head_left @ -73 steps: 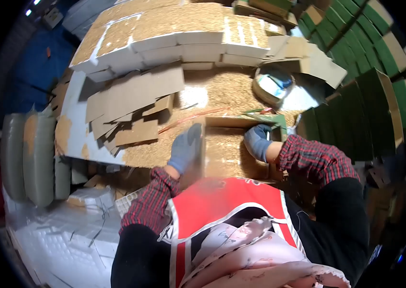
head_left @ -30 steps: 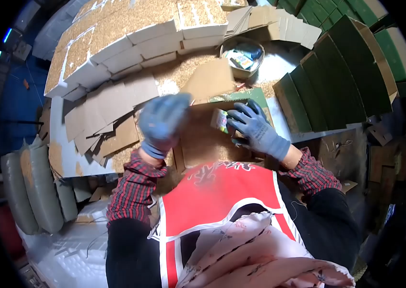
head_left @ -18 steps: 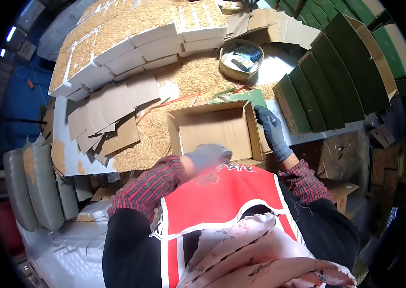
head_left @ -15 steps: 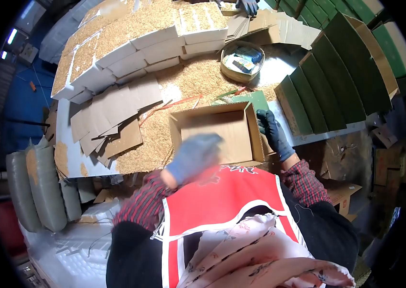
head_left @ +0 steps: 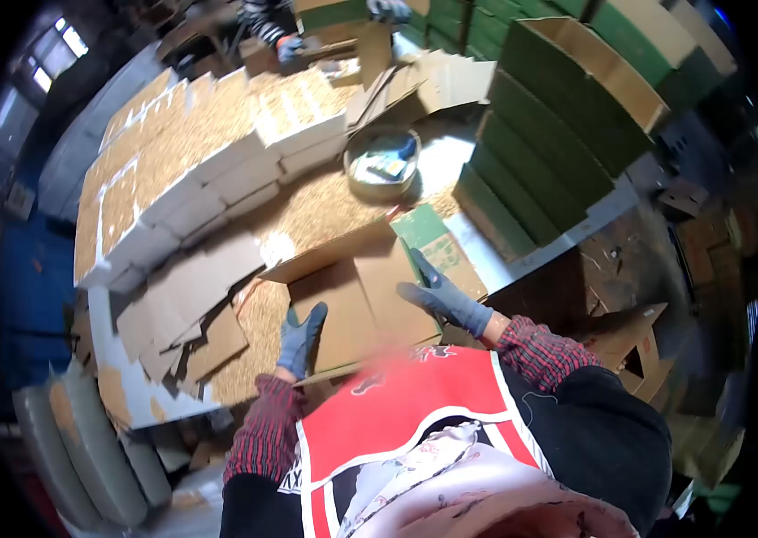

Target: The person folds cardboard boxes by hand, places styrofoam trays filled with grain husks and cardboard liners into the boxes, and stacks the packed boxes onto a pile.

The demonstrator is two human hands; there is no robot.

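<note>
In front of me an open cardboard box [head_left: 336, 309] stands on the table, its back panel upright and brown flaps or panels meeting along a seam inside. My left hand [head_left: 302, 339], in a blue-grey glove, is at the box's left side with thumb and fingers apart. On the right side, my gloved right hand [head_left: 444, 298] rests against the box, fingers stretched and spread. Under and beyond the box's right edge lies a green cardboard piece [head_left: 433, 240]. To the left, flat cardboard sheets [head_left: 190, 282] overlap in a loose pile.
Stacked white trays [head_left: 208, 184] of brown shavings-like material stand at the back left. A round basket [head_left: 382, 184] with small packets sits behind the box. Nested green boxes [head_left: 540, 152] stand to the right. A co-worker's gloved hands [head_left: 289, 47] show at the far side.
My left hand, blurred over the box before, is now at its left side. My right hand has shifted inward. Panels now cover the box's inside, and the whole view has tilted.
</note>
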